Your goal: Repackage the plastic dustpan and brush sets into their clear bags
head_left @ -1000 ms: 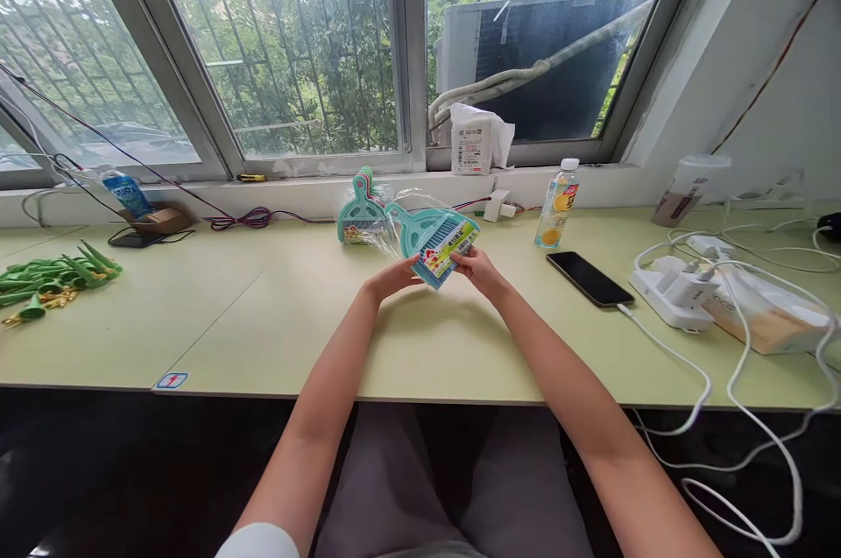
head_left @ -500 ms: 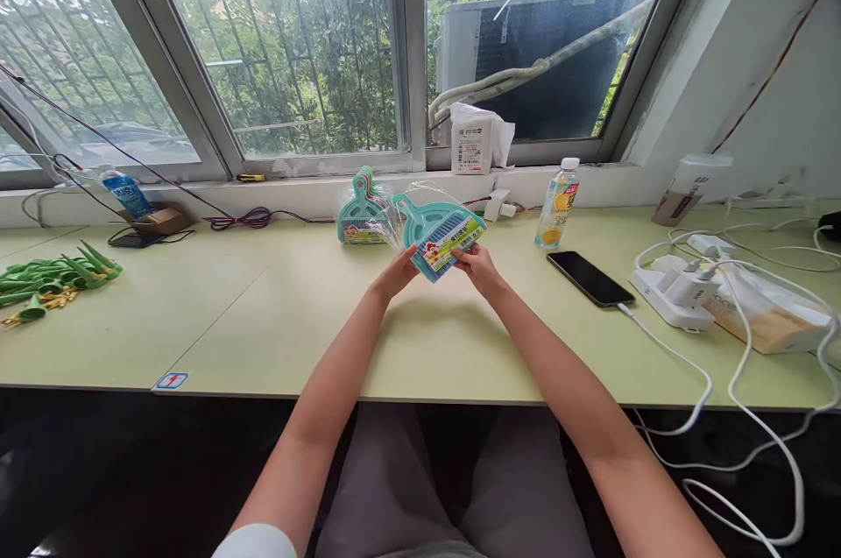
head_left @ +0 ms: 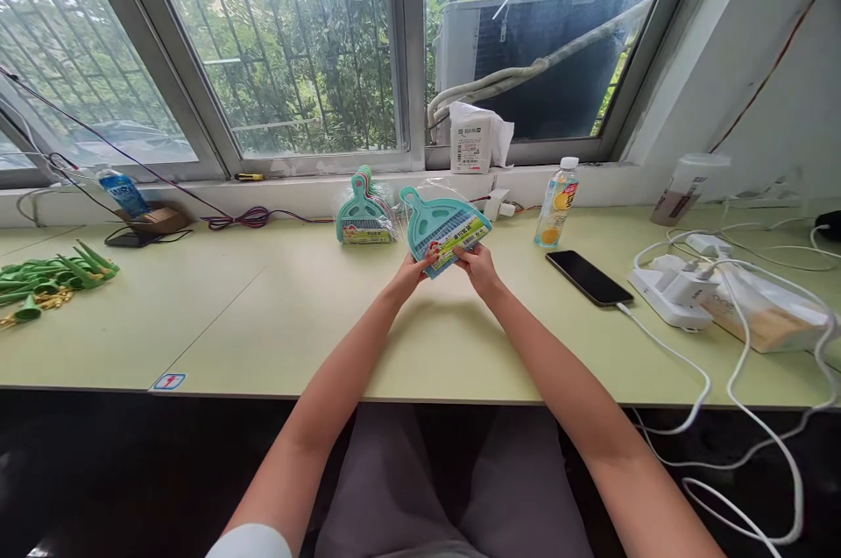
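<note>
Between my two hands is a teal mini dustpan and brush set (head_left: 441, 216) in clear plastic wrap, with a yellow-green printed label across it. It is held tilted above the table, its handle pointing up and left. My left hand (head_left: 413, 271) grips the lower left corner, thumb on the front. Closed on the lower right edge is my right hand (head_left: 477, 266), with its thumb over the label. Just left of it, a row of similar wrapped dustpan sets (head_left: 364, 212) stands upright near the window ledge.
On the right are a juice bottle (head_left: 557, 203), a phone (head_left: 590, 278) with its white cable, a power strip (head_left: 674, 295) and a tissue pack (head_left: 766, 313). Green plastic pieces (head_left: 53, 278) lie at the far left. A blue-labelled bottle (head_left: 123, 193) leans on a small brown box (head_left: 164, 218).
The dustpan set has shifted slightly right and turned a little. My left hand has moved right along its lower edge, and its thumb now lies farther over the label.
</note>
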A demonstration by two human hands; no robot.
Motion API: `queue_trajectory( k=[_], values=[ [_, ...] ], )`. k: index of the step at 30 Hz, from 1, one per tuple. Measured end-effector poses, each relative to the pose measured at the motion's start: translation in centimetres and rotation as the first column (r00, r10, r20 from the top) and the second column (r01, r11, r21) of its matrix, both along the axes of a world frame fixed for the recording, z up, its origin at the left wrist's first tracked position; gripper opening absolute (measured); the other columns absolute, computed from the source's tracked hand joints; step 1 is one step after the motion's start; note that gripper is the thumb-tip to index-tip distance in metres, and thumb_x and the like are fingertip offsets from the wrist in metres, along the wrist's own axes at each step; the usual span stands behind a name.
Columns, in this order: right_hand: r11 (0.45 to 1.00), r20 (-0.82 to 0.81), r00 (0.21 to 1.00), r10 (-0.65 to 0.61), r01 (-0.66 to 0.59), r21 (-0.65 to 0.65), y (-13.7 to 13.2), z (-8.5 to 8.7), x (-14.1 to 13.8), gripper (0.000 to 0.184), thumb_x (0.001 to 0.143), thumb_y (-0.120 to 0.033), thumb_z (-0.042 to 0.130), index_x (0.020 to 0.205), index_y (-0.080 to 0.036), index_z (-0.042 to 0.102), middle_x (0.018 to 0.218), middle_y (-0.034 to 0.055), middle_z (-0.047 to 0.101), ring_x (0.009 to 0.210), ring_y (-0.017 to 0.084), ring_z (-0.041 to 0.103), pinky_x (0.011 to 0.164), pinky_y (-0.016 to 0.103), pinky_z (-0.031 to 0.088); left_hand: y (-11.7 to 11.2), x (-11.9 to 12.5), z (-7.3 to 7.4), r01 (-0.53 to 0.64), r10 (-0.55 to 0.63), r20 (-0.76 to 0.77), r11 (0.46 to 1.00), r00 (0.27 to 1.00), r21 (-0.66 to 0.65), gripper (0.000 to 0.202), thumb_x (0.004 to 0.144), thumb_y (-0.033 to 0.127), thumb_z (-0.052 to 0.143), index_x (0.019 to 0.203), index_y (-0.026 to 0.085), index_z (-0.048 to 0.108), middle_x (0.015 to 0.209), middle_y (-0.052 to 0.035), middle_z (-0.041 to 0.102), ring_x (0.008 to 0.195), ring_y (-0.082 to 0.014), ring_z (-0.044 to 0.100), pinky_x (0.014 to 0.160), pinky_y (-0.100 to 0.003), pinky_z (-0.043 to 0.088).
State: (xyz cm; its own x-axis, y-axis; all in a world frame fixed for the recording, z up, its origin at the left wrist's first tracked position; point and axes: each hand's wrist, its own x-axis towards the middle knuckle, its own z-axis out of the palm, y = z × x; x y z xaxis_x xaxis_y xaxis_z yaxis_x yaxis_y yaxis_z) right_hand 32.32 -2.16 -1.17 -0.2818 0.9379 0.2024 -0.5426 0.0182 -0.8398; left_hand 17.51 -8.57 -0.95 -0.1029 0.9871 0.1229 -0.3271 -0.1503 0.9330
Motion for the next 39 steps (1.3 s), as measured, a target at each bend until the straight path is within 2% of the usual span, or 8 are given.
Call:
queue_trajectory(
  k=[5, 9, 13, 21, 25, 32, 36, 39],
  values=[
    [1.0, -0.017, 1.0, -0.001, 0.001, -0.028, -0.2, -0.1, -0.2, 0.029, 0.059, -0.019, 0.082, 0.082, -0.019, 0.064, 0.089, 0.002, 0.074, 0.088, 0.021, 0.07, 0.084, 0.039, 0.06, 0.1, 0.2, -0.1, -0.078, 0.078, 0.018, 0.997, 0.997, -0.029, 0.057, 0.056, 0.027, 0.084, 0.108, 0.019, 0.061, 0.114, -0.0089, 0.068, 0.116, -0.0309, 0.058, 0.098, -0.045, 0.046],
    [0.994, -0.011, 1.0, 0.004, -0.005, -0.109, 0.0, 0.2, -0.1, 0.02, 0.067, -0.018, 0.076, 0.082, -0.017, 0.064, 0.084, 0.0027, 0.073, 0.078, 0.018, 0.07, 0.077, 0.034, 0.061, 0.1, 0.2, -0.2, -0.079, 0.079, -0.021, 0.997, 0.997, -0.014, 0.061, 0.055, 0.031, 0.085, 0.109, 0.019, 0.06, 0.115, -0.0088, 0.068, 0.114, -0.0307, 0.058, 0.094, -0.043, 0.047],
    [0.974, -0.05, 0.994, -0.094, 0.082, -0.212, 0.6, 0.4, 0.6, 0.014, 0.074, -0.023, 0.071, 0.084, -0.019, 0.062, 0.081, 0.0016, 0.072, 0.073, 0.015, 0.069, 0.071, 0.029, 0.061, 0.1, 0.0, -0.5, -0.073, 0.073, -0.117, 0.997, 0.99, 0.008, 0.065, 0.056, 0.036, 0.083, 0.114, 0.021, 0.058, 0.117, -0.008, 0.067, 0.113, -0.0303, 0.058, 0.09, -0.042, 0.047],
    [0.952, 0.005, 0.983, -0.181, 0.177, -0.25, 1.9, -0.4, 1.5, 0.034, 0.067, -0.043, 0.077, 0.086, -0.021, 0.059, 0.078, 0.0023, 0.07, 0.073, 0.018, 0.068, 0.067, 0.032, 0.06, -0.1, 0.2, -0.7, -0.032, 0.037, -0.187, 0.999, 0.982, 0.031, 0.064, 0.059, 0.037, 0.082, 0.116, 0.022, 0.056, 0.118, -0.0079, 0.066, 0.113, -0.032, 0.057, 0.09, -0.044, 0.046],
    [0.959, 0.011, 0.986, -0.166, 0.164, -0.233, 2.0, -0.4, 1.5, 0.035, 0.065, -0.043, 0.078, 0.083, -0.021, 0.058, 0.075, 0.0021, 0.068, 0.073, 0.018, 0.068, 0.067, 0.032, 0.06, -0.2, 0.3, -0.7, -0.041, 0.045, -0.19, 0.999, 0.981, 0.024, 0.065, 0.06, 0.039, 0.081, 0.117, 0.022, 0.057, 0.118, -0.0084, 0.065, 0.115, -0.0333, 0.056, 0.091, -0.045, 0.046],
    [0.913, 0.001, 0.986, -0.169, 0.157, -0.376, 2.3, -0.1, 1.8, 0.031, 0.069, -0.042, 0.076, 0.086, -0.022, 0.059, 0.069, 0.0, 0.067, 0.064, 0.017, 0.066, 0.06, 0.031, 0.059, -0.6, 0.4, -0.4, -0.019, 0.021, -0.2, 1.0, 0.98, 0.012, 0.068, 0.062, 0.039, 0.081, 0.121, 0.023, 0.053, 0.124, -0.0095, 0.062, 0.12, -0.0349, 0.053, 0.094, -0.048, 0.045],
    [0.942, 0.02, 0.991, -0.13, 0.13, -0.311, 2.4, -0.1, 2.0, 0.033, 0.071, -0.046, 0.074, 0.085, -0.021, 0.059, 0.072, 0.0015, 0.069, 0.066, 0.017, 0.067, 0.06, 0.03, 0.06, -0.5, 0.4, -0.5, -0.012, 0.015, -0.178, 1.0, 0.984, 0.015, 0.068, 0.062, 0.039, 0.082, 0.121, 0.024, 0.053, 0.124, -0.0093, 0.062, 0.12, -0.0341, 0.053, 0.096, -0.048, 0.045],
    [0.986, -0.027, 0.999, -0.018, 0.014, -0.169, 2.1, 0.2, 2.0, 0.034, 0.07, -0.045, 0.075, 0.089, -0.021, 0.062, 0.086, 0.0034, 0.072, 0.081, 0.019, 0.07, 0.07, 0.03, 0.061, -0.1, -0.1, -0.6, -0.021, 0.025, -0.138, 0.999, 0.99, 0.026, 0.07, 0.06, 0.039, 0.082, 0.121, 0.023, 0.053, 0.124, -0.009, 0.063, 0.119, -0.0332, 0.054, 0.095, -0.046, 0.046]
  ],
)
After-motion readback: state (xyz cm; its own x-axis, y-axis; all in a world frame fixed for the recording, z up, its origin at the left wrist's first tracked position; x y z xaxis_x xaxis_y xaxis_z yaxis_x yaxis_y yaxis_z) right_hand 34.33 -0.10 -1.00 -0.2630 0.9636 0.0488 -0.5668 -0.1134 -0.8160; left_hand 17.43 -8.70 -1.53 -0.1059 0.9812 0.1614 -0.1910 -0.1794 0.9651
